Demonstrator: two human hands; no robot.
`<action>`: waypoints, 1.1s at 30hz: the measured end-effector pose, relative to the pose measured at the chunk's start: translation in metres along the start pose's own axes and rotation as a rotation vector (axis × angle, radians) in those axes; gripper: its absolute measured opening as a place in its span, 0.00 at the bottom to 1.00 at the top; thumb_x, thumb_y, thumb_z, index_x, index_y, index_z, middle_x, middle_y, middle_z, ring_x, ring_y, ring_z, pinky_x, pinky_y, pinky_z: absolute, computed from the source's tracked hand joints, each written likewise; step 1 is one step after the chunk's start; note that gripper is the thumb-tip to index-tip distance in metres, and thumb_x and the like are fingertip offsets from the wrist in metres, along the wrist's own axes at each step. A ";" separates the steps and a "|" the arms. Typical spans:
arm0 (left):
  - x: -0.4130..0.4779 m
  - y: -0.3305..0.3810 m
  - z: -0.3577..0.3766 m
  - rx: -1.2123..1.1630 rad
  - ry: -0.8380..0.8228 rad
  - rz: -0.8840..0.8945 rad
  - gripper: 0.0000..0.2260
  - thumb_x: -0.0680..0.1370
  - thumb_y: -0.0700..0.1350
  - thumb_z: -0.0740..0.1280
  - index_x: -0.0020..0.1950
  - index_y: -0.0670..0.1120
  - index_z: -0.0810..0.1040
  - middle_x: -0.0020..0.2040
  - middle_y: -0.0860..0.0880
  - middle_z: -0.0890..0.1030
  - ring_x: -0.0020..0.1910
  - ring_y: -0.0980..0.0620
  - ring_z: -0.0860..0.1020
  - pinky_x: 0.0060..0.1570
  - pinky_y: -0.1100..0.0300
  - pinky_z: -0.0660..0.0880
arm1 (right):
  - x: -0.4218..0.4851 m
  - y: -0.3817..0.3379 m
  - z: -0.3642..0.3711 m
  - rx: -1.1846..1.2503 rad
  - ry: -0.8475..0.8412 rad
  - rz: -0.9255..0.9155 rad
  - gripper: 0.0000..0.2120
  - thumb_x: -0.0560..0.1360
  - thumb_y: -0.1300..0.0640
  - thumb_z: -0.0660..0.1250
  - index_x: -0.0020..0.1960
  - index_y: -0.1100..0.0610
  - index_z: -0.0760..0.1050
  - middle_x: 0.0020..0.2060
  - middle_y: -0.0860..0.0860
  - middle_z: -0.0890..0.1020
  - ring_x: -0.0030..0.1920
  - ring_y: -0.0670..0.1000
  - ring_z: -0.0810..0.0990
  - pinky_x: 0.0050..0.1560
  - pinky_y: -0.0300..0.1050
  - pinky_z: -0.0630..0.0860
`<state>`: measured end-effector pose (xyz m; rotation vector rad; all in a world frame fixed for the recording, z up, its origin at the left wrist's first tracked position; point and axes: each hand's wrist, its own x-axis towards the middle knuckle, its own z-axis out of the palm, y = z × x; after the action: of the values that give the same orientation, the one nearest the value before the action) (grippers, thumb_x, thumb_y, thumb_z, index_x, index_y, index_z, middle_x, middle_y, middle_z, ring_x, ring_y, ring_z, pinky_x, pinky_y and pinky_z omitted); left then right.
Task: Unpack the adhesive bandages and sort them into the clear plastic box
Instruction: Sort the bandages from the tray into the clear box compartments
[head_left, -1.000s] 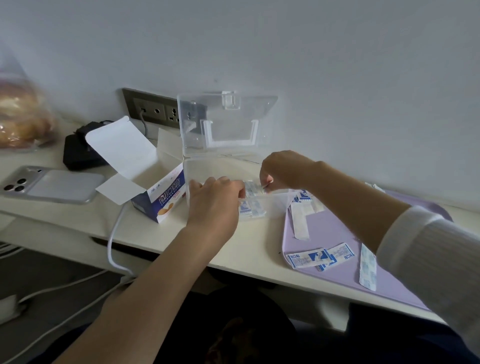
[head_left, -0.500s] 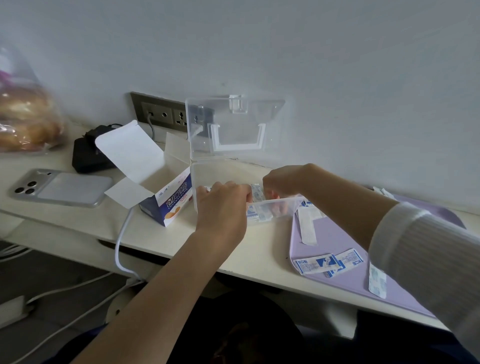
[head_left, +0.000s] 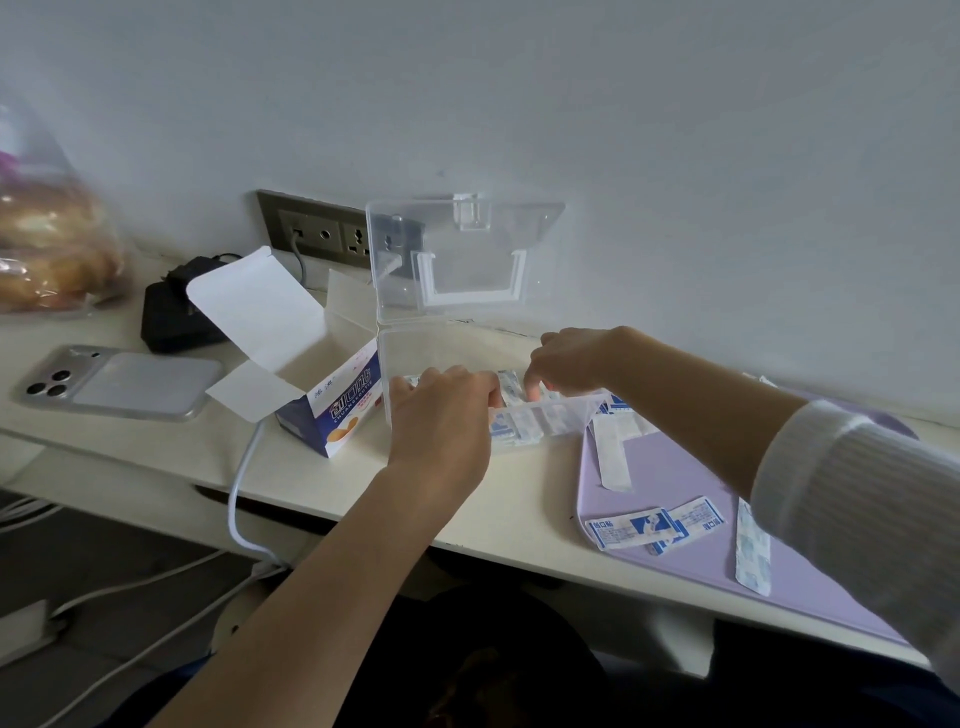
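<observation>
From the head camera I see the clear plastic box (head_left: 415, 358) open on the desk (head_left: 363, 499), near its back edge, lid standing against the wall. My left hand (head_left: 441, 415) curls over the box's front wall, fingers bent down inside; whether it pinches a bandage I cannot tell. My right hand (head_left: 566, 361) reaches in from the right, fingertips (head_left: 530, 387) pressing down on the wrapped bandages (head_left: 524, 415) stacked along the front of the box. More loose bandages (head_left: 654, 527) lie on the purple mat (head_left: 675, 467) at the desk's right end, and the opened carton (head_left: 332, 410) sits just left of the box.

I judge the wrappers light, thin, floppy and a bit slick, so I'd pinch each by a short end or square the stack from both sides.

Against the earlier frames, both hands stay in the box; the right has sunk lower, and my view has shifted slightly.
</observation>
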<state>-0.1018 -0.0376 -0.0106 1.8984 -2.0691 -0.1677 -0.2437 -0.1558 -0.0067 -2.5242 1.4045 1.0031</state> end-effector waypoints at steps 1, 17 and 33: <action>0.000 0.000 0.000 -0.003 -0.001 0.003 0.09 0.78 0.41 0.63 0.54 0.54 0.75 0.52 0.53 0.78 0.52 0.50 0.74 0.53 0.53 0.63 | -0.001 -0.001 0.000 0.007 0.008 0.002 0.22 0.76 0.63 0.56 0.63 0.43 0.72 0.55 0.52 0.72 0.60 0.58 0.70 0.61 0.53 0.71; -0.013 0.033 0.009 -0.009 0.157 0.233 0.08 0.73 0.38 0.66 0.49 0.49 0.77 0.45 0.51 0.79 0.45 0.46 0.77 0.45 0.52 0.64 | -0.067 0.008 0.067 0.550 0.959 0.240 0.11 0.79 0.61 0.55 0.60 0.58 0.71 0.55 0.55 0.76 0.53 0.57 0.75 0.46 0.50 0.72; -0.027 0.078 0.071 0.230 -0.271 0.327 0.26 0.77 0.63 0.58 0.66 0.46 0.67 0.62 0.45 0.70 0.63 0.45 0.66 0.62 0.54 0.62 | -0.064 0.014 0.124 0.603 0.419 0.403 0.44 0.67 0.32 0.65 0.71 0.60 0.59 0.68 0.56 0.65 0.69 0.58 0.62 0.68 0.50 0.61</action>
<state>-0.1965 -0.0125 -0.0584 1.7004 -2.6512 -0.1174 -0.3403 -0.0713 -0.0627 -2.0961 1.9995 0.0159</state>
